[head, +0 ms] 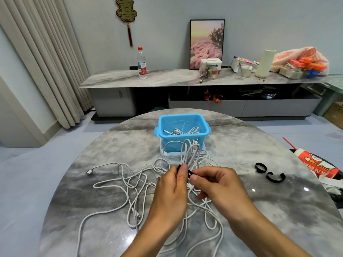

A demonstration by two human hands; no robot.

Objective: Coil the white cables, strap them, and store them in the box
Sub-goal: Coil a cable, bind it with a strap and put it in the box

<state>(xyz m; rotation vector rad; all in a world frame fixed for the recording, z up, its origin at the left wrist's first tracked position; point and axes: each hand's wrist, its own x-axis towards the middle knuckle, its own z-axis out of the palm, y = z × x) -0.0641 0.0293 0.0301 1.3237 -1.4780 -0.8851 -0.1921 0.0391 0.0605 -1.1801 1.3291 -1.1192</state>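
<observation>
A coiled white cable (192,153) stands upright above the table, its loops rising in front of the blue box (182,120). My left hand (172,190) grips the coil's lower part, thumb pressed on a black strap (187,172) wrapped across it. My right hand (219,186) pinches the strap's right end between thumb and forefinger. Several loose white cables (130,184) lie tangled over the marble table (259,210). Inside the blue box lies one more white cable (182,131).
Two spare black straps (260,167) (275,177) lie on the table to the right. The box stands on its white lid (167,154). A red and white package (319,164) sits at the table's right edge. A low cabinet with clutter stands behind.
</observation>
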